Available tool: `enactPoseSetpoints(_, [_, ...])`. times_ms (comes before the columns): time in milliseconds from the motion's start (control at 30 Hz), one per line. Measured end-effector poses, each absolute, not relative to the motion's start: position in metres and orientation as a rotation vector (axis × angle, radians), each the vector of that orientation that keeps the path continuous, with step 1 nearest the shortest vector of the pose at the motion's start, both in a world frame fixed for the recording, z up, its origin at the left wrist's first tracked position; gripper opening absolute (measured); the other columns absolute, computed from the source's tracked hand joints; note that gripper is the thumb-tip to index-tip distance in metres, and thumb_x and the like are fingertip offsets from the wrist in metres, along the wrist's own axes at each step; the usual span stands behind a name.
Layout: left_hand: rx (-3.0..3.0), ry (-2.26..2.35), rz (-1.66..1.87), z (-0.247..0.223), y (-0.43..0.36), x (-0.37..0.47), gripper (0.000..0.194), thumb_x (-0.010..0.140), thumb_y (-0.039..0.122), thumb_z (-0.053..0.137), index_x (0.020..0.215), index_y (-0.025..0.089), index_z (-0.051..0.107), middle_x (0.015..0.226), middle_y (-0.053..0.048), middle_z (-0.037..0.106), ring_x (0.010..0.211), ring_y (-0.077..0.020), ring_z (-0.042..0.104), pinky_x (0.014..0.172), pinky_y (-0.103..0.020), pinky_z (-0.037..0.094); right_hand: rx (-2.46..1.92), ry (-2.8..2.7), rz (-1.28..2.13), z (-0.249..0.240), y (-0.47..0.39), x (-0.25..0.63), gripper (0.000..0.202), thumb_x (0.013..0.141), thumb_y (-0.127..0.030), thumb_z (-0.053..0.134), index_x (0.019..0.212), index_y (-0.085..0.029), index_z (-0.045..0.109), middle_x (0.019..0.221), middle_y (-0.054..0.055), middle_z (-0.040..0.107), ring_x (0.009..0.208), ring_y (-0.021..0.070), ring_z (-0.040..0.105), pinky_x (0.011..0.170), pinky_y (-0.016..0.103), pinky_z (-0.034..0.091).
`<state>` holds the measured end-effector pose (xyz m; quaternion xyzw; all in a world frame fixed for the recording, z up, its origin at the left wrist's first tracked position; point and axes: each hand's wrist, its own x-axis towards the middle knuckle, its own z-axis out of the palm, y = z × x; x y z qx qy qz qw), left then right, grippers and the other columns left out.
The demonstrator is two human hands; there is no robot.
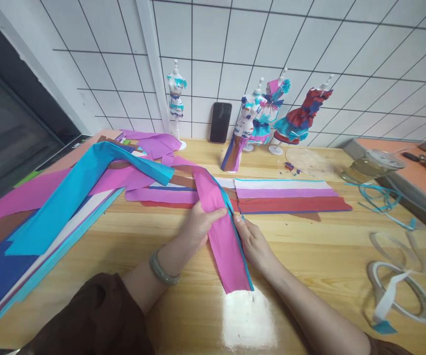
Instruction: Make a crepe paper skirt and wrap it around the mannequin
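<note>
A long pink strip (pixel 225 246) with a blue edge runs toward me over the wooden table. My left hand (pixel 200 224) is closed on it, thumb on top, at about its middle. On the strip's right edge, my right hand (pixel 251 239) is closed with thumb and fingers pinched together near the blue edging; a small dark thing shows at the fingertips, too small to name. Behind the hands lie flat layered strips in white, purple and red (pixel 290 203). A bent turquoise strip (pixel 76 187) rests across more coloured strips at the left.
Small dress forms (pixel 177 98) in coloured pieces and a black phone (pixel 220 122) stand near the tiled wall. At the right are a roll of white tape (pixel 425 301), a tangled blue strip (pixel 380 199) and a glass container (pixel 368 167). Small scraps (pixel 290 167) lie near the back.
</note>
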<state>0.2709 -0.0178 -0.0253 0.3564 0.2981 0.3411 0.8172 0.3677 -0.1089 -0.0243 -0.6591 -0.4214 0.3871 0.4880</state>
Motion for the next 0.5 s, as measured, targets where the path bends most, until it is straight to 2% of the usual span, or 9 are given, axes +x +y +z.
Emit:
enactPoseSetpoints(400, [0.757, 0.664, 0.729, -0.0247, -0.0165, 0.2719, 0.039, 0.053, 0.015, 0.076, 0.090, 0.015, 0.064, 0.079, -0.004, 0.068, 0.073, -0.0177, 0.063, 0.077, -0.033, 0.048, -1.614, -1.012, 0.945, -0.0233, -0.1081, 0.3682, 0.043, 0.084, -0.055, 0.034, 0.072, -0.016, 0.051, 0.071, 0.003, 0.054, 0.067, 0.0152, 0.047, 0.062, 0.026, 0.040])
enactPoseSetpoints(500, [0.737, 0.647, 0.715, -0.0232, -0.0165, 0.2716, 0.037, 0.054, 0.017, 0.076, 0.089, 0.015, 0.063, 0.078, -0.004, 0.068, 0.072, -0.0176, 0.063, 0.076, -0.033, 0.048, -1.613, -1.011, 0.944, -0.0231, -0.1079, 0.3684, 0.043, 0.084, -0.055, 0.034, 0.068, -0.017, 0.047, 0.065, 0.001, 0.049, 0.061, 0.0133, 0.043, 0.056, 0.024, 0.038])
